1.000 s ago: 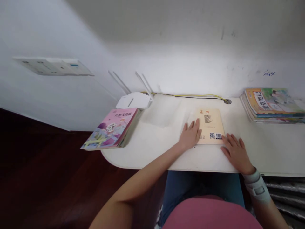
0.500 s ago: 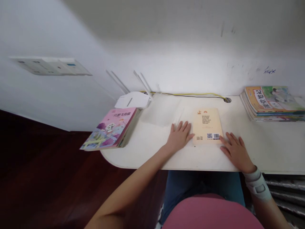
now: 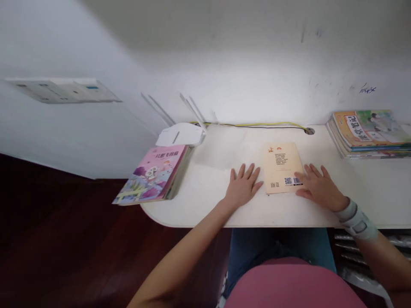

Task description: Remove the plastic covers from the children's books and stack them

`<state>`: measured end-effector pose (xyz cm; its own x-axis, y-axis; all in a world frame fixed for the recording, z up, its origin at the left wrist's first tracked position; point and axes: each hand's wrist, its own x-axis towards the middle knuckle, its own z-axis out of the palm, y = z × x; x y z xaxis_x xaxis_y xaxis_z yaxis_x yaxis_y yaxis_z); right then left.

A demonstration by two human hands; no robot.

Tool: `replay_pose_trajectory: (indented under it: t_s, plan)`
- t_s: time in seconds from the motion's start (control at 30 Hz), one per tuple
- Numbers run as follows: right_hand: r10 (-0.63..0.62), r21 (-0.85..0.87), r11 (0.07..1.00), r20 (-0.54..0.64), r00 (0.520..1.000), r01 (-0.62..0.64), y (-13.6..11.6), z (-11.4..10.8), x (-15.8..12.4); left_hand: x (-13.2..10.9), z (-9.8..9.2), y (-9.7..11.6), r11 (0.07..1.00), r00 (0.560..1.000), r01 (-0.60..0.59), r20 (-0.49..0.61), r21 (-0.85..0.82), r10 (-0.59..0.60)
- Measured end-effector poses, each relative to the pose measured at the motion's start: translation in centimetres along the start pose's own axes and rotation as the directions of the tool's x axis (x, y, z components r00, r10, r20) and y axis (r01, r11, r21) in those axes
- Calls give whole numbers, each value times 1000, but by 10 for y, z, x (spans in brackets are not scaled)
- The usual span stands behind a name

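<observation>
A cream paperback book (image 3: 282, 164) lies on the white desk, with printed text, a QR code and a barcode facing up. My left hand (image 3: 243, 185) rests flat to the left of the book, fingers spread and thumb toward it. Under and beyond those fingers, a faint see-through sheet (image 3: 218, 149) seems to lie on the desk; its edges are hard to make out. On the other side, my right hand (image 3: 317, 186) is at the book's lower right corner, fingers apart, the index finger over the barcode. A pale band wraps that wrist.
A pile of books with a pink cover (image 3: 154, 171) overhangs the desk's left end, beside a white router (image 3: 180, 134) with upright antennas. Yellow and black cables (image 3: 257, 125) run along the wall to a round hole. More stacked books (image 3: 369, 132) stand at the right.
My right hand has slid slightly inward over the book's lower right corner. The clear sheet's raised edge by my left fingers no longer shows. The view has shifted a little.
</observation>
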<state>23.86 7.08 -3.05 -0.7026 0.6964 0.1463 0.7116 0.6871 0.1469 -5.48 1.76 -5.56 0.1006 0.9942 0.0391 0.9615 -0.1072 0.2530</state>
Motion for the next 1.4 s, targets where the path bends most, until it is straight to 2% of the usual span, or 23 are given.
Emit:
replay_pose_trajectory:
  t_s: [0.17,0.27,0.37,0.57,0.73,0.93,1.07,1.3,1.4]
  plan:
    - [-21,175,984,38,999,14,11,9,15,-1,2,0,998,999,-6,-32,-59,4]
    - [50,326,945,-30,998,-37,11,23,22,-2,3,-1,996,999,-8,-40,-84,4]
    - [85,371,927,-71,994,-53,7,32,22,-4,0,-2,994,999,-21,-39,-106,17]
    - [-81,321,945,32,996,67,1,29,18,-5,-6,-3,981,1000,-2,-11,-193,-1]
    - [-96,231,970,88,992,73,-4,28,20,-4,-1,-5,988,999,18,-38,-155,-24]
    - [-79,221,974,91,993,57,-5,29,22,-8,2,-12,993,997,56,-54,-107,-62]
    - [-107,209,974,92,990,86,-4,29,21,-9,-1,-14,988,998,45,-45,-145,-53]
    - [-117,189,977,83,990,100,-6,26,21,-10,-5,-13,967,992,116,-29,-228,-125]
    - [-114,186,978,82,990,97,-7,26,22,-15,-10,-12,975,991,72,-93,-210,-93]
